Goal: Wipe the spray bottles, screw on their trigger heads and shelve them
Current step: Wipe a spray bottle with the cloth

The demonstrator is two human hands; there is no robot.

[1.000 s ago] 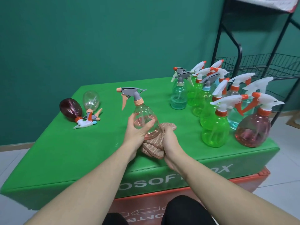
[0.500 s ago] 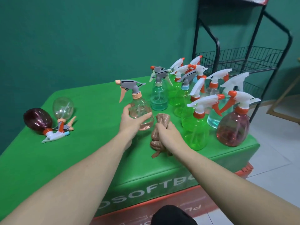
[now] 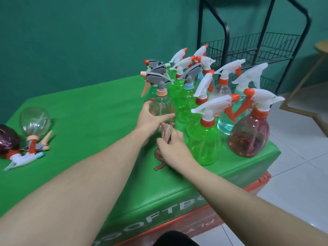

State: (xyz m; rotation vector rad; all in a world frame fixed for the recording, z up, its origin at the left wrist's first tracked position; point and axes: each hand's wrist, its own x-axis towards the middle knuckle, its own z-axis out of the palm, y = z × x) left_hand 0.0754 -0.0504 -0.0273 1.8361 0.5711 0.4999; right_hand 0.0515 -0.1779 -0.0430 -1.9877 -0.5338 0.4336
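Observation:
My left hand (image 3: 150,118) grips a clear spray bottle (image 3: 162,107) with a grey and peach trigger head (image 3: 156,78), upright and right beside the cluster of standing bottles. My right hand (image 3: 171,150) holds a bunched brown cloth (image 3: 166,133) just below and in front of that bottle. Several green, clear and pink bottles with white and orange heads (image 3: 213,107) stand at the table's right end. A clear bottle (image 3: 34,121) and a dark red bottle (image 3: 7,139) lie on their sides at the far left, heads attached.
The table is a green padded block (image 3: 88,112) on a red base. A black wire shelf rack (image 3: 252,45) stands behind the bottle cluster at the right. A wooden frame (image 3: 305,82) stands on the tiled floor at far right.
My left hand has carried the clear bottle rightward and away from me, up to the cluster of bottles. The right hand followed with the cloth. The view has swung right.

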